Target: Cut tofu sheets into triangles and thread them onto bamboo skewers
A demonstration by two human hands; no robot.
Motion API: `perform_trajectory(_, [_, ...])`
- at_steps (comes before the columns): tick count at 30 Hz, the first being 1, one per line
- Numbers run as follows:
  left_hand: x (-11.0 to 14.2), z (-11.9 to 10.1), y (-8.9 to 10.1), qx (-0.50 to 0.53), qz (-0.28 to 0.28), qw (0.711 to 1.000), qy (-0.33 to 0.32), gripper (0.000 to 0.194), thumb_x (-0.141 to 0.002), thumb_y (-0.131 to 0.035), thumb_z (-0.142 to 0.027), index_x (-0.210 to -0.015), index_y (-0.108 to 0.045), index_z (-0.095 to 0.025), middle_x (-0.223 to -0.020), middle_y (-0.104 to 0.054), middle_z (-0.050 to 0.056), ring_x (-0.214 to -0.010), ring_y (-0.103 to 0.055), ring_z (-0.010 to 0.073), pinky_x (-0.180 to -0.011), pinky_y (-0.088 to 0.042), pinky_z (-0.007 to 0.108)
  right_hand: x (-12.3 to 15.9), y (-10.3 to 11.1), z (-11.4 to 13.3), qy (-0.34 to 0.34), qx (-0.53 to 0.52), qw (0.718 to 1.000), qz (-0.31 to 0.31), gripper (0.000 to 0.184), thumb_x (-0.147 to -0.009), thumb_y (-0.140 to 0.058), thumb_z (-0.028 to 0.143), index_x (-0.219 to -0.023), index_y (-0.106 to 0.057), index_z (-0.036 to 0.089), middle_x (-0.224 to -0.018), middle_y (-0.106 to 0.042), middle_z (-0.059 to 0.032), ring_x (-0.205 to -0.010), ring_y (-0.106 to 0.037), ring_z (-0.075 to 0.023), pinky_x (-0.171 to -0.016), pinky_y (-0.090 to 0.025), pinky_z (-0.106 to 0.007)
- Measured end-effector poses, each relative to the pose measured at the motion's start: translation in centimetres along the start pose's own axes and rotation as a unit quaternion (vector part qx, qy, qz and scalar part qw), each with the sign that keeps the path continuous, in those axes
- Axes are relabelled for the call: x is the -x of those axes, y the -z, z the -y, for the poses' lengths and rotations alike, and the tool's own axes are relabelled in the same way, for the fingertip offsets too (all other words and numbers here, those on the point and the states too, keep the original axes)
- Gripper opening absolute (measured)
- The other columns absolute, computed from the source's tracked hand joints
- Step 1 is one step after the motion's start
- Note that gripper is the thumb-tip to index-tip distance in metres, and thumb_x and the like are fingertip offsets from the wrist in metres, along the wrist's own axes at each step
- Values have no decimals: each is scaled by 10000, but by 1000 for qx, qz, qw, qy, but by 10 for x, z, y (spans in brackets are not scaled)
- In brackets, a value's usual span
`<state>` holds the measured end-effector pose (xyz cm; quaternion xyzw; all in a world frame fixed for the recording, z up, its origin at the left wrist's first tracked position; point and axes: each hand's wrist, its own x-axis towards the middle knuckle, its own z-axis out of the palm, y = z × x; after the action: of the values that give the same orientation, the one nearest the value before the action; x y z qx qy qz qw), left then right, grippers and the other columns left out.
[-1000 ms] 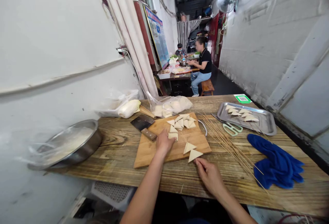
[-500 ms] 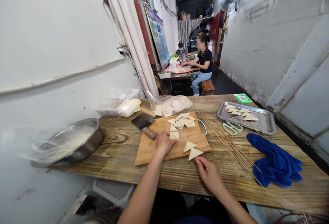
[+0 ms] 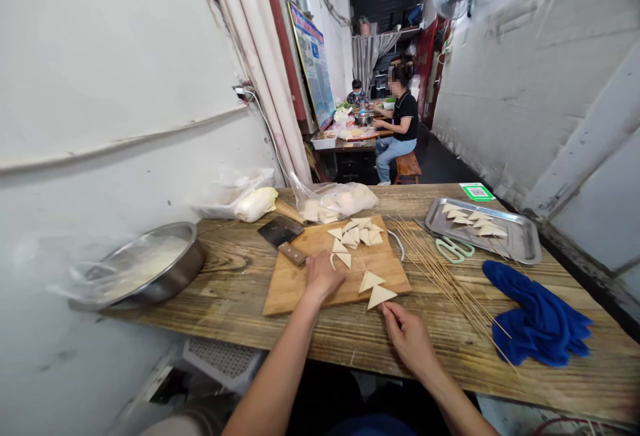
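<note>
My right hand (image 3: 411, 337) pinches the lower end of a thin bamboo skewer (image 3: 384, 305) at the board's front edge. Two pale triangular tofu slices (image 3: 382, 296) are threaded on it, one above the other, and its bare tip points up over the board. On the wooden cutting board (image 3: 290, 293), my left hand (image 3: 324, 275) has its fingers closed at the edge of another tofu slice (image 3: 333, 261), tilted up and mostly hidden by the hand. Several loose tofu triangles (image 3: 356, 233) lie just beyond. A cleaver (image 3: 281, 231) rests at the board's left edge, its handle near my left fingers.
Bare skewers (image 3: 440, 276), green-handled scissors (image 3: 454, 249) and a blue cloth (image 3: 537, 316) lie to the right. A metal tray (image 3: 520, 236) holds threaded slices. A steel basin (image 3: 185, 259), a cabbage (image 3: 256, 205) and a plastic bag (image 3: 345, 199) stand left and behind. Two people sit farther back.
My left fingers have tipped up one tofu slice, parting it from the one beside it. My right hand keeps the skewer in nearly the same place. The view has shifted slightly.
</note>
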<state>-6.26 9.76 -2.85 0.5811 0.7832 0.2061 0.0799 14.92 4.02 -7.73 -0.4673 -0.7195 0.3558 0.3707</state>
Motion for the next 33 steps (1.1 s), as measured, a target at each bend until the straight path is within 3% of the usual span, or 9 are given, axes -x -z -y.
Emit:
perform_trajectory(4, [13, 14, 3, 81, 6, 992, -100, 514, -614, -589, -127, -1123, -533, -167, -1058, -593, 94, -1023, -504, 229, -883, -364, 330, 1, 0, 0, 2, 3, 1000, 7, 383, -886, -363, 361, -1013, -653, 145, -824, -699, -85, -694, -636, -184, -653, -458, -240])
perform_trajectory(7, [15, 25, 7, 129, 31, 980, -148, 521, -615, -635, -145, -1124, -532, -188, -1070, -581, 68, -984, -515, 204, -873, -378, 326, 1, 0, 0, 1, 3, 1000, 6, 386, -886, -362, 363, -1012, -652, 143, -804, -696, -82, -673, -630, -179, -634, -457, -234])
perform_trajectory(12, [15, 34, 8, 191, 59, 974, -111, 387, -583, -712, -269, -943, -611, -169, -903, -611, 37, -832, -553, 177, -769, -423, 302, 1, -1, -1, 2, 2, 1000, 2, 387, -885, -367, 366, -1016, -651, 139, -808, -698, -89, -687, -634, -181, -647, -464, -236])
perform_trajectory(17, [20, 26, 6, 376, 126, 915, -71, 457, -648, -659, -270, -1075, -544, -156, -932, -642, 47, -854, -578, 167, -790, -424, 284, 2, 1, 3, 16, 6, 1000, 10, 374, -890, -371, 359, -1012, -653, 148, -832, -695, -87, -713, -635, -182, -669, -466, -240])
perform_trajectory(19, [20, 22, 6, 400, 145, 903, -53, 475, -661, -644, -264, -1102, -505, -155, -881, -649, 41, -809, -586, 158, -768, -429, 278, 3, 2, 4, 25, 3, 1000, 14, 371, -893, -367, 360, -997, -659, 156, -820, -693, -81, -708, -632, -180, -662, -465, -238])
perform_trajectory(24, [11, 23, 12, 281, 79, 954, -63, 245, -640, -631, -238, -856, -550, -158, -790, -618, 13, -755, -560, 156, -725, -419, 264, 3, 2, 4, 36, 0, 999, 15, 366, -896, -366, 361, -975, -665, 166, -785, -690, -66, -684, -625, -172, -654, -465, -229])
perform_trajectory(27, [7, 25, 21, 230, 124, 959, -105, 106, -681, -584, -242, -757, -576, -169, -707, -610, -1, -713, -560, 156, -711, -414, 255, 3, 1, 2, 40, 0, 999, 16, 364, -898, -365, 358, -982, -663, 167, -789, -689, -61, -683, -625, -169, -660, -464, -228])
perform_trajectory(29, [5, 24, 25, 220, 142, 959, -107, 133, -688, -583, -253, -791, -607, -172, -737, -633, 9, -733, -572, 167, -722, -414, 256, 4, 1, 1, 39, 4, 999, 17, 363, -898, -365, 357, -988, -662, 169, -771, -688, -56, -668, -624, -167, -658, -463, -229])
perform_trajectory(33, [4, 18, 28, 186, 124, 970, -92, 285, -639, -633, -216, -923, -629, -186, -929, -658, 40, -878, -575, 196, -808, -399, 272, 4, 2, 2, 41, 7, 999, 21, 361, -900, -363, 354, -972, -667, 173, -763, -686, -55, -691, -627, -172, -672, -463, -230])
